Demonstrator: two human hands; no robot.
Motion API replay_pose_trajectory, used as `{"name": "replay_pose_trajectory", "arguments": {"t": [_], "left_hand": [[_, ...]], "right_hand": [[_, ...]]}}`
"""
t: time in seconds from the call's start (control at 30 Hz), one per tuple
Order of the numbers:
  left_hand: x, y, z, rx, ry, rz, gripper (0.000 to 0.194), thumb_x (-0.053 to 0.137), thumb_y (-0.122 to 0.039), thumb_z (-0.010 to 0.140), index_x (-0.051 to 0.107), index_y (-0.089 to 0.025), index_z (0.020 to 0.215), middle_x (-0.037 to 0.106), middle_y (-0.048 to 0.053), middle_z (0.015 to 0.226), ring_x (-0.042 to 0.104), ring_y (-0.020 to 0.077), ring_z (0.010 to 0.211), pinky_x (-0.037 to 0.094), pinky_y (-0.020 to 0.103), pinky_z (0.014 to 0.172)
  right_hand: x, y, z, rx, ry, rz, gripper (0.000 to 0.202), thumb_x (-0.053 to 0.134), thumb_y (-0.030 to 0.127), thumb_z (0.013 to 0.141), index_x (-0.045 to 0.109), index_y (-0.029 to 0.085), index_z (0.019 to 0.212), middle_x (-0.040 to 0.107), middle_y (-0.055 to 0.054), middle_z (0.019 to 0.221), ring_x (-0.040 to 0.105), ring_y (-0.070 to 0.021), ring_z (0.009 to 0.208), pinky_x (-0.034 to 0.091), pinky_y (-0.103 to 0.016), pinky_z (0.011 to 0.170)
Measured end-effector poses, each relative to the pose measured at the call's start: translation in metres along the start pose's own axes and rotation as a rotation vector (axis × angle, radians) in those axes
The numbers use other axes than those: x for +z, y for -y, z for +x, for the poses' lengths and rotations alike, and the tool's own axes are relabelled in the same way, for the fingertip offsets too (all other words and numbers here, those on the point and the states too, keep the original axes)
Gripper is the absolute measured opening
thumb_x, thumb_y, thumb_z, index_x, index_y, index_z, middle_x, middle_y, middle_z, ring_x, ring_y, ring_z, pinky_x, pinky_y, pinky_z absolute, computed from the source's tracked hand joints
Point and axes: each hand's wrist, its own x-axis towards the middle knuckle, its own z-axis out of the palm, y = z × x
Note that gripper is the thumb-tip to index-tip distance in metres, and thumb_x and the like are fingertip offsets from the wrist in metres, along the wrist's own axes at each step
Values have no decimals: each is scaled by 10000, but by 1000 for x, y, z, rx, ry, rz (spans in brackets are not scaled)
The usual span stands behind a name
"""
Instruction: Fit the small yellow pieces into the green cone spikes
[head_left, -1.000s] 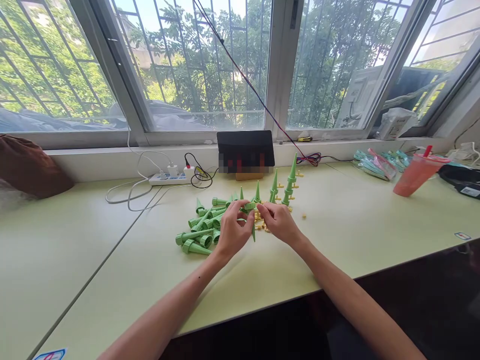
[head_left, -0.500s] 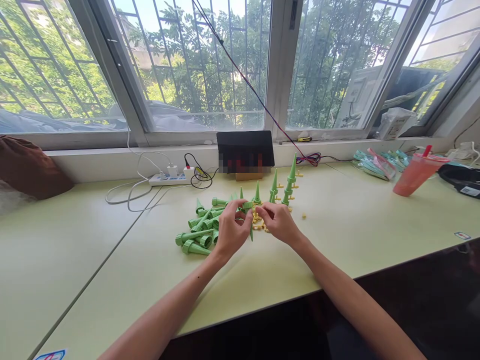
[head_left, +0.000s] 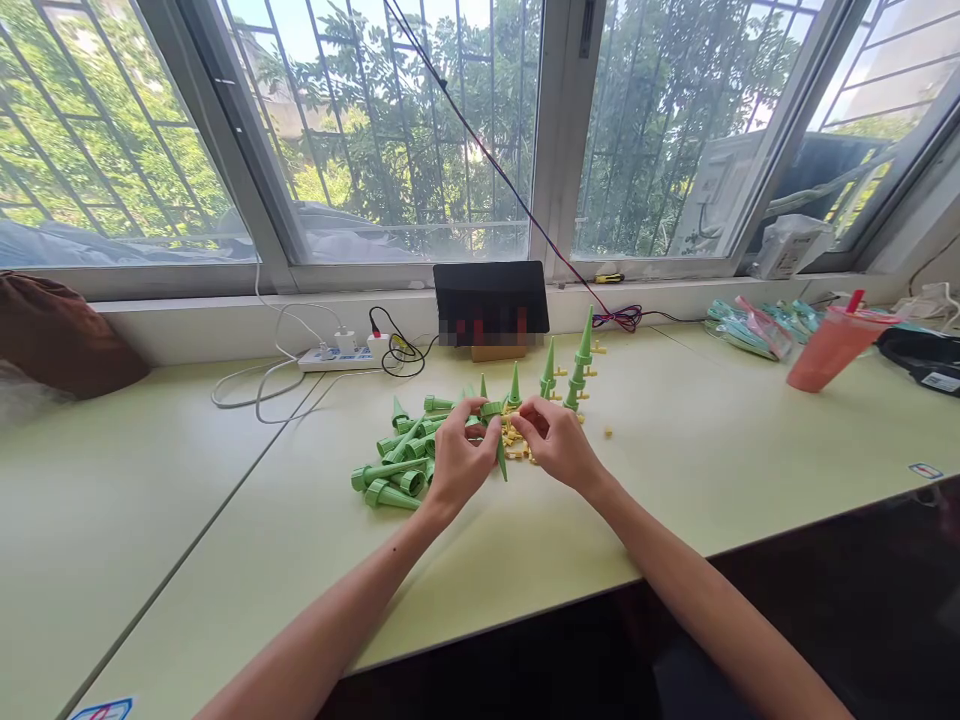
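Note:
My left hand [head_left: 460,452] is closed around a green plant watering spike [head_left: 490,409], its cap end up and its tip pointing down at the table. My right hand [head_left: 559,442] pinches a small yellow valve [head_left: 505,420] against the spike's side, its fingertips partly covering it. Whether the valve is seated cannot be made out. Loose yellow valves [head_left: 517,453] lie beneath and between the hands. A pile of green spikes [head_left: 390,492] lies left of my left hand. Beyond my right hand, stacked spikes [head_left: 579,372] with yellow valves stand upright.
A single yellow piece [head_left: 608,432] lies on the pale table [head_left: 712,450] to the right. A dark tablet [head_left: 491,300] stands at the back by the window. A power strip [head_left: 349,357] with cables is at the back left; a red cup [head_left: 838,347] stands far right.
My hands have come slightly closer together, and the yellow valve now shows between them at the spike's side. The spike has tilted and shifted a little to the left.

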Motion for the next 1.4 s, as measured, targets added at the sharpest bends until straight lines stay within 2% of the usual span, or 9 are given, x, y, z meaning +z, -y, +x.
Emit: {"name": "replay_pose_trajectory", "arguments": {"t": [0.13,0.23,0.47,0.57,0.77,0.87,0.97,1.07,1.4], "left_hand": [[0,1,-2,20,40,-3,259,587,-363,821,548,-193,1012,576,30,950,564,60,415,462,190,362],[0,1,-2,26,45,1,257,581,-364,822,555,-193,1013,573,30,962,557,56,412,474,197,369],[1,0,-2,3,41,-2,276,583,-381,818,561,-192,1016,574,47,996,573,69,431,473,207,361],[2,0,-2,23,35,23,260,580,-364,816,567,-188,1007,582,47,984,575,69,460,479,202,384],[2,-1,-3,74,28,65,235,577,-326,812,571,-186,1000,585,36,968,560,61,515,486,185,433],[2,-1,-3,75,25,60,229,572,-330,818,572,-189,998,580,33,963,564,62,518,483,184,434],[2,1,-2,59,26,41,239,570,-350,824,571,-189,1000,581,39,977,558,58,486,473,186,413],[2,2,-1,62,20,45,240,569,-350,823,573,-189,1001,587,40,975,553,55,481,469,182,414],[1,-1,-2,88,20,93,242,562,-311,807,588,-179,1009,596,47,964,563,71,549,463,175,453]], "right_hand": [[1,-5,1,-16,-5,-69,385,457,393,937,401,186,617,381,44,530,312,-92,501,259,-239,493],[1,-8,1,-17,-10,-98,447,415,410,955,334,186,578,348,43,521,288,-90,497,239,-248,494],[1,-1,0,10,20,-35,228,523,398,906,521,186,823,478,45,573,401,-99,506,303,-224,496],[1,-2,-1,-24,39,-45,242,501,367,916,502,185,756,478,38,577,396,-99,512,299,-226,504],[1,-7,0,-21,40,-103,416,440,408,945,363,188,601,361,50,523,306,-89,490,241,-236,494],[1,-5,0,-9,30,-98,407,434,420,948,394,187,616,375,49,527,317,-90,493,244,-234,495],[0,-2,0,-4,38,-64,298,480,408,929,494,185,731,440,49,555,362,-93,505,274,-224,502],[0,-1,0,-22,57,-46,232,513,376,914,514,183,784,475,46,579,388,-94,519,296,-219,514],[2,-7,-1,-10,76,-127,426,431,442,940,385,193,598,369,42,520,310,-97,489,243,-243,487]]}}
